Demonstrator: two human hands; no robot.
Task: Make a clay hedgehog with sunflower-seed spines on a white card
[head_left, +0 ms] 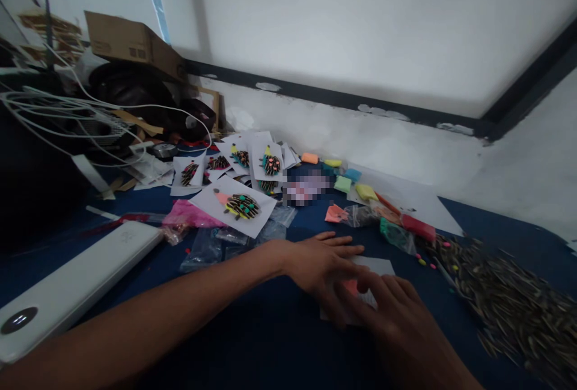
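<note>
A small sheet of white paper (382, 267) lies on the dark blue cloth in front of me, with a flat piece of pink modelling clay (350, 286) on it. My left hand (322, 267) reaches over the paper's left side, its fingers stretched out and spread, thumb pointing down by the clay. From the right comes my right hand (394, 312), fingers curled, thumb and forefinger bent around the clay's edge. Both hands partly hide the clay and paper. Beyond my left wrist, a card (234, 205) carries a hedgehog figure of clay and striped seeds.
Sunflower seeds (509, 294) are heaped at right. Clay packets (342, 184) and a red clay pack (418, 228) lie behind my hands. More hedgehog cards (267, 158) sit by the wall. A white power bank (81, 285) is at left, below tangled cables (67, 110) and a cardboard box (117, 35).
</note>
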